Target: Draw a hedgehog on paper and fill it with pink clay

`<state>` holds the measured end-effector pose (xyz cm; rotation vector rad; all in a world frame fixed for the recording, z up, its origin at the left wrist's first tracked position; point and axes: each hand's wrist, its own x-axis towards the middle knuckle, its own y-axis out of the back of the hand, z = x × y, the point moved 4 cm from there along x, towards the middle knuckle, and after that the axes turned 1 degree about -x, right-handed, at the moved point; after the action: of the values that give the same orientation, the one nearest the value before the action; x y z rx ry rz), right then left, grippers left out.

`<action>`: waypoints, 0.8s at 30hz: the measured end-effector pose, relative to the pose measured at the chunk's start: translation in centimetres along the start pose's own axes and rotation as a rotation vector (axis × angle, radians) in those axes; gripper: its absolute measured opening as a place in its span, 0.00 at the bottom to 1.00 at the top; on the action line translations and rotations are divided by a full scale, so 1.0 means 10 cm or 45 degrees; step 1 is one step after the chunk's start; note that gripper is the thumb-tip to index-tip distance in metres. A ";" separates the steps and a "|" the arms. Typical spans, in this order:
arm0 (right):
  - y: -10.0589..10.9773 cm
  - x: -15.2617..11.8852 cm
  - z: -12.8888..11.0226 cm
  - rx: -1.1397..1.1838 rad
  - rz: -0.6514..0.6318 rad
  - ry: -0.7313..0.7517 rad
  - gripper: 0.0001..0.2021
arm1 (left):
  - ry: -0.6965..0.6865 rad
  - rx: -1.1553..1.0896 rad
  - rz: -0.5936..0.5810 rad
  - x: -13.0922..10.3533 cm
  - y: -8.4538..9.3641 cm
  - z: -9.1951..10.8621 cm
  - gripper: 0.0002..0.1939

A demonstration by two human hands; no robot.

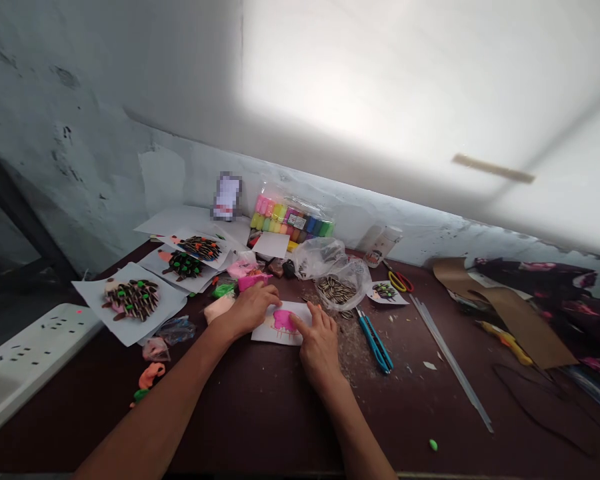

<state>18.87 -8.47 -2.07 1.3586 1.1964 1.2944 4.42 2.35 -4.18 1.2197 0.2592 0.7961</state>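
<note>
A white card (263, 333) lies flat on the dark table, with a flat pink clay shape (283, 321) and thin drawn lines below it. My left hand (254, 308) rests at the card's upper left edge, fingers slightly bent, close to the pink clay lump (250, 280). On the card's right side is my right hand (321, 337), fingers apart, one finger touching the right edge of the pink shape. Neither hand visibly holds anything. Behind the hands sits a clear bag of striped seeds (336, 291).
Seed-covered hedgehog cards (133, 300) and a power strip (35, 353) are at left. Clay packs (293, 220) stand at the back. A blue cutter (375, 342), scissors (400, 281), clear sticks (453, 365), a yellow glue gun (507, 341) and brown card strips (525, 327) lie at right.
</note>
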 end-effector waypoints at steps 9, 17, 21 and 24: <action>-0.04 0.01 0.02 0.032 0.051 -0.032 0.25 | 0.005 -0.013 0.013 0.00 -0.02 -0.01 0.22; -0.03 0.11 -0.01 0.031 -0.023 -0.056 0.23 | 0.004 -0.001 0.008 0.00 -0.01 0.00 0.22; -0.04 0.13 -0.01 0.020 -0.015 -0.029 0.21 | 0.022 0.015 -0.006 0.00 0.00 0.01 0.23; -0.04 0.12 0.01 0.024 0.023 -0.021 0.20 | 0.040 0.006 -0.013 0.00 0.01 0.03 0.23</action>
<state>18.95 -7.28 -2.26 1.3940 1.1906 1.2855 4.51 2.16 -4.01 1.2100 0.2925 0.8066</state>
